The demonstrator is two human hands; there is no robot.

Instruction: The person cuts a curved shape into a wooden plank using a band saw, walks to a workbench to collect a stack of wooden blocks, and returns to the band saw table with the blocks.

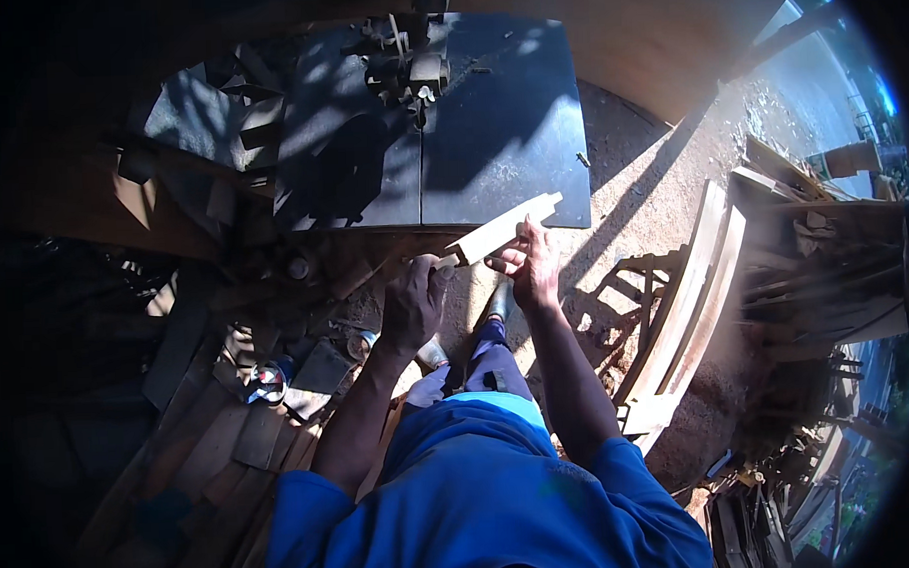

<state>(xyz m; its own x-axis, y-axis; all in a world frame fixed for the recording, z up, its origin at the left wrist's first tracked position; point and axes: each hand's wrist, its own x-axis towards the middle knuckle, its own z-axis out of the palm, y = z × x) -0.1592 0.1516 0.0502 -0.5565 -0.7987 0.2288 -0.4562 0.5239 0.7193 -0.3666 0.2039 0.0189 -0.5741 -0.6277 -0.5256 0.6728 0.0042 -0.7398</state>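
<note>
A short pale piece of wood [495,232], with a narrower stub at each end, is held slantwise just off the near edge of a dark saw table [499,112]. Its lower left stub is gripped in the closed fingers of my left hand [413,305]. My right hand [536,269] pinches the piece near its upper right end, the fingertips along its lower side. At the table's far side stands the saw's guide assembly [425,75], in line with a slit that runs toward me. Deep shade hides part of my left fingers.
Long curved boards [691,306] lean at the right, beside stacked timber [835,281]. Scrap wood [259,431] and an open can [268,381] crowd the ground at the left. My feet [500,297] stand close below the table. A large brown panel [646,37] rises behind.
</note>
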